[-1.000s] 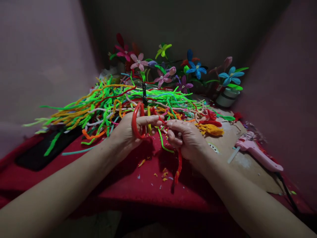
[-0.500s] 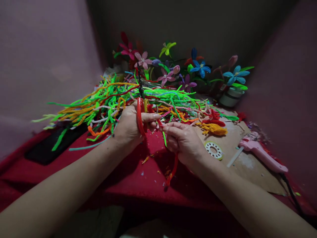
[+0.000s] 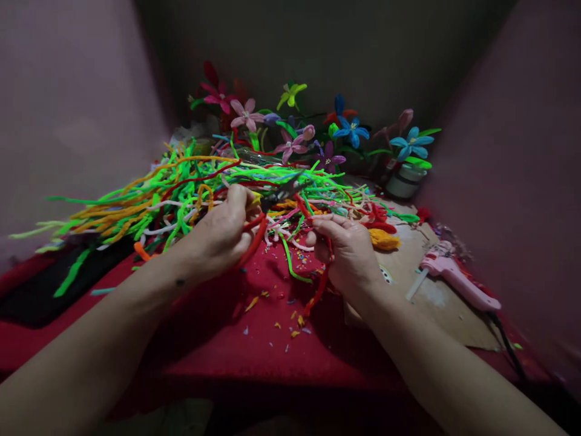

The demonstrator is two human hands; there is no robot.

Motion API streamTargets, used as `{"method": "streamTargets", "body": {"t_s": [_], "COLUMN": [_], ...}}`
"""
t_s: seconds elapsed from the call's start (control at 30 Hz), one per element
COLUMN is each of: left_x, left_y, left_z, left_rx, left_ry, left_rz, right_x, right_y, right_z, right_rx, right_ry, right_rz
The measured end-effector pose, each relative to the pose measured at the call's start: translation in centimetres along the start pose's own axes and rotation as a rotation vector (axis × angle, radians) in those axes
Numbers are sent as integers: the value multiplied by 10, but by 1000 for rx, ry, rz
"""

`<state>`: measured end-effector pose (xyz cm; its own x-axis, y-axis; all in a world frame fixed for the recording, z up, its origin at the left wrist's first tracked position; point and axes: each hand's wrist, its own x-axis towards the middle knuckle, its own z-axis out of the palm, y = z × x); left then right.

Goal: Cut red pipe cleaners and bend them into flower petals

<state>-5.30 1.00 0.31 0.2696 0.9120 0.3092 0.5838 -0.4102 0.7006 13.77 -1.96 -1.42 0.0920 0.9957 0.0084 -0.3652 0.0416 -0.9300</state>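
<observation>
My left hand [image 3: 220, 233] is closed around the red handles of a pair of scissors [image 3: 267, 203], whose dark blades point right over the pile. My right hand [image 3: 347, 251] is closed on a red pipe cleaner [image 3: 318, 290] that hangs down from the fist toward the red cloth. The two hands sit close together, just in front of a big heap of green, orange, red and white pipe cleaners [image 3: 181, 188]. A loose green pipe cleaner [image 3: 290, 266] lies between the hands.
Finished pipe-cleaner flowers [image 3: 290, 127] stand at the back. A pink glue gun [image 3: 449, 275] lies on brown cardboard [image 3: 436, 309] at right, near a small white pot [image 3: 403, 178]. Small cut scraps [image 3: 285, 321] dot the red cloth. A dark flat object [image 3: 27, 297] lies at left.
My left hand has turned the scissors from upright to pointing right. The right hand has shifted slightly right, still holding the red pipe cleaner.
</observation>
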Motion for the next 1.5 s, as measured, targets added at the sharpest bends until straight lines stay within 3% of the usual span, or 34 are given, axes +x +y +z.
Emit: {"method": "streamTargets", "body": {"t_s": [0.1, 0.27, 1.13, 1.33, 1.5], "left_x": [-5, -8, -10, -8, -11], "left_y": [-5, -6, 2, -8, -1], "left_z": [4, 10, 14, 17, 17], "left_rx": [399, 584, 778, 692, 621], "left_ry": [-125, -206, -221, -226, -247], "left_rz": [230, 247, 231, 285, 250], "right_x": [0, 1, 0, 1, 2], "right_y": [-2, -1, -3, -4, -6], "right_z": [-1, -2, -4, -4, -2], "right_rx": [-12, -17, -55, -66, -50], "right_ry": [10, 10, -70, -74, -49], "right_rz": [-43, -80, -120, -100, -63]}}
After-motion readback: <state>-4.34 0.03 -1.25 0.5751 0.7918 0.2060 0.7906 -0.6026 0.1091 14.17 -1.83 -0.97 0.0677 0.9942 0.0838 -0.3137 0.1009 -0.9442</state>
